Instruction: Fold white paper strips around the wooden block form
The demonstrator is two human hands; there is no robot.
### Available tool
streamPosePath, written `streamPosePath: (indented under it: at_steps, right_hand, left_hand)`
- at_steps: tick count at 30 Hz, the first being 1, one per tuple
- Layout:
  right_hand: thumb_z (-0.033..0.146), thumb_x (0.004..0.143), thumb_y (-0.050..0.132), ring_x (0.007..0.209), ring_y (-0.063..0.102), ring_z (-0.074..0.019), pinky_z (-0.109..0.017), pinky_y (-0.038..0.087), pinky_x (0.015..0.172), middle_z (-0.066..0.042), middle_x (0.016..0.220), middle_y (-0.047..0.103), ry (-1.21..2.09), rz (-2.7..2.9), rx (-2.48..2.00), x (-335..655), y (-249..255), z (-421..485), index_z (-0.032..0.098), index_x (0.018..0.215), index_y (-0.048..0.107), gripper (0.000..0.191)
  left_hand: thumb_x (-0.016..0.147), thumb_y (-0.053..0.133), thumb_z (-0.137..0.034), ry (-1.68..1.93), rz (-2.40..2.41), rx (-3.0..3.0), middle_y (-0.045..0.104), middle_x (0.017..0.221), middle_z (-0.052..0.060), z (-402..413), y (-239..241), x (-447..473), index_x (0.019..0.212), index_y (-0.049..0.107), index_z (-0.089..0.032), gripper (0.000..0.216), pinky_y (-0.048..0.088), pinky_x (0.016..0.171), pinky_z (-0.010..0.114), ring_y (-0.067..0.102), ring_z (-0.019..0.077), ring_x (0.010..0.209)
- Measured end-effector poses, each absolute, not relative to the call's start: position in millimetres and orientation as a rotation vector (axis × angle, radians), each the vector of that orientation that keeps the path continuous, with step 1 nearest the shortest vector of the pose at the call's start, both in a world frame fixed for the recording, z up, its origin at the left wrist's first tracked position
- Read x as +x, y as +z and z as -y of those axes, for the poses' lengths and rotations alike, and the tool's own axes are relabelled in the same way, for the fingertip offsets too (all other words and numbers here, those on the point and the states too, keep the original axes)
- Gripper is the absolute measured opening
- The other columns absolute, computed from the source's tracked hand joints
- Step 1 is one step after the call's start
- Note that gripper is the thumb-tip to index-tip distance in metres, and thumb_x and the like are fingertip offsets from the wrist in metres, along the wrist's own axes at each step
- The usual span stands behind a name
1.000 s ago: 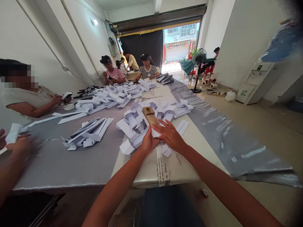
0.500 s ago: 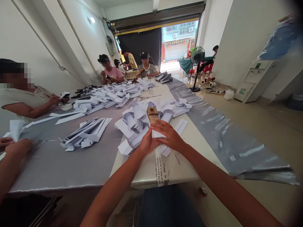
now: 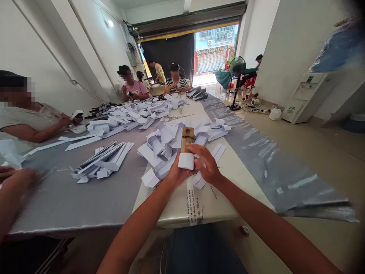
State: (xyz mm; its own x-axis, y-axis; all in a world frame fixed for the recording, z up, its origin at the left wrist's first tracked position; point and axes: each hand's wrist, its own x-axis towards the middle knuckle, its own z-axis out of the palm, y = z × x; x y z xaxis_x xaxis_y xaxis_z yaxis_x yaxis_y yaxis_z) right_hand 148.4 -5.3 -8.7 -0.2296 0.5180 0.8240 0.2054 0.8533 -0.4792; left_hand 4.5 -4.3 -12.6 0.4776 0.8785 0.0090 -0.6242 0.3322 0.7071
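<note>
My left hand (image 3: 176, 174) and my right hand (image 3: 207, 164) meet over the near end of the table. Together they grip a long wooden block (image 3: 186, 139) whose near end is wrapped in a white paper sleeve (image 3: 186, 161). The block points away from me and is lifted above a heap of folded white paper pieces (image 3: 168, 142). My left hand's fingers curl under the sleeve; my right hand's fingers press on its top and side. Flat white paper strips (image 3: 212, 160) lie under my right hand.
A long table (image 3: 85, 198) with a grey sheet carries a stack of flat paper blanks (image 3: 104, 161) and a bigger heap of folded pieces (image 3: 134, 114). Several people sit along the left side and far end. A standing fan (image 3: 237, 72) is on the floor at the right.
The wooden block has swung from leaning left to pointing straight away from me and has risen. The white sleeve now shows at its near end, with my right fingers shifted onto it.
</note>
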Motion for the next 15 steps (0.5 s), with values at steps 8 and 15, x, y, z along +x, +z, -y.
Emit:
streamPosePath:
  at_steps: [8, 15]
  right_hand:
    - [0.053, 0.08, 0.055, 0.119, 0.053, -0.0205, -0.042, 0.047, 0.096, -0.008, 0.136, 0.05, 0.93, 1.293, -0.668, 169.2, -11.8, -37.3, 0.029, 0.136, 0.033, 0.064]
    - [0.054, 0.058, 0.077, 0.1, 0.064, -0.0258, -0.044, 0.053, 0.088, -0.006, 0.104, 0.069, 1.354, 1.278, -0.535, 178.2, -7.3, -35.0, 0.023, 0.103, 0.061, 0.057]
  left_hand:
    - [0.082, 0.038, -0.066, 0.679, -0.42, 0.686, 0.034, 0.05, -0.003, 3.5, -16.8, -8.9, 0.103, 0.063, -0.011, 0.064, 0.018, 0.036, 0.024, 0.018, 0.0053, 0.036]
    - [0.086, 0.04, -0.056, 0.559, -0.589, 0.761, 0.029, 0.041, -0.005, 0.0, -20.4, -14.5, 0.095, 0.067, -0.011, 0.054, 0.019, 0.035, 0.023, 0.016, 0.0048, 0.032]
